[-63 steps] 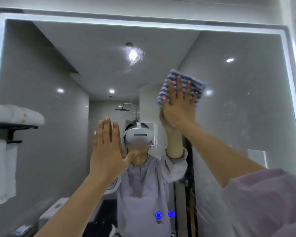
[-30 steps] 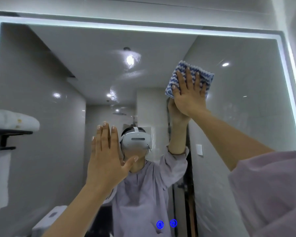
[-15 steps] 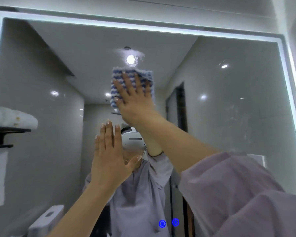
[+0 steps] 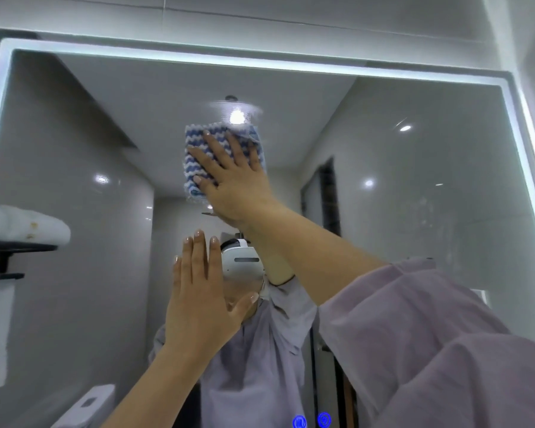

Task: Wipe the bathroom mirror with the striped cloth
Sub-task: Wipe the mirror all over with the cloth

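A large wall mirror (image 4: 414, 186) with a lit white border fills the view. Against its upper middle, just under the reflected ceiling lamp, lies a folded blue-and-white striped cloth (image 4: 200, 146). My right hand (image 4: 232, 177) lies flat on the cloth with fingers spread, pressing it to the glass; the palm hides the cloth's lower right part. My left hand (image 4: 198, 298) is lower, flat and upright with fingers together, in front of the glass and holding nothing. Whether it touches the mirror I cannot tell.
The mirror reflects a person in a pale lilac shirt, a dark shelf with folded white towels (image 4: 22, 227) at left, and a toilet (image 4: 87, 406) at bottom left. Two blue touch buttons (image 4: 311, 421) glow at the mirror's lower edge. My lilac sleeve (image 4: 430, 341) fills the lower right.
My right hand has carried the cloth from the mirror's upper right to its upper middle and now sits slightly left of half a second ago. My left hand has stayed in place.
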Tool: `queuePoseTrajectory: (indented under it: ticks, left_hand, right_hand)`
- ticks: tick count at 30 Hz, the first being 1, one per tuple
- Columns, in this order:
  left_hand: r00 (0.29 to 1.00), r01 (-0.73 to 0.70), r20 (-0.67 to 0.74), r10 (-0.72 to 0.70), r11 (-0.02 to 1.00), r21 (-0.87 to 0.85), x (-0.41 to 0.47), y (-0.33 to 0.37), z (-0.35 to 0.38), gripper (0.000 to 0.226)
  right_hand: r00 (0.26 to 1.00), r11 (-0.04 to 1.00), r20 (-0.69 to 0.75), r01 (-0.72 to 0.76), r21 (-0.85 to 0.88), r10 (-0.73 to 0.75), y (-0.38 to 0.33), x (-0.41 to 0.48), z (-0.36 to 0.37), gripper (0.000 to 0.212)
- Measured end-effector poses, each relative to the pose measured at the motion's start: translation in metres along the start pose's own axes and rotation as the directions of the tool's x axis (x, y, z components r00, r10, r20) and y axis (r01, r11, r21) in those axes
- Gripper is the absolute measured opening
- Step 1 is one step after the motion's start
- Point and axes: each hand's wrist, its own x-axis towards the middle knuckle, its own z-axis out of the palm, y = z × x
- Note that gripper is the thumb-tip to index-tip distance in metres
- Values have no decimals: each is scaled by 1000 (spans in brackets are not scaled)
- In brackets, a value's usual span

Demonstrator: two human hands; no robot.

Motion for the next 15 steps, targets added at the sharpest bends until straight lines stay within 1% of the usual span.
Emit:
queuePoseTrajectory:
  ticks: [2,7,11,15]
  left_hand:
    - [1000,5,6,-4,1000,-10,0,0,-1,105]
    - [1000,-3,0,3,1000,-30,-1,0,-1,106]
    - [1000,-8,4,8,1000,-24,-1,-1,-1,106]
    - [1000,-12,15,13,999,-31,-1,0,-3,105]
  right_hand:
    - [997,997,-9,-72,28,72,13,-2,-4,57]
    - [980,978,-33,-192,85,195,64,-17,-12,55]
    - [935,925,-24,-347,152,355,107,-35,-16,56]
    - [900,888,-7,-430,166,437,122,-45,-14,57]
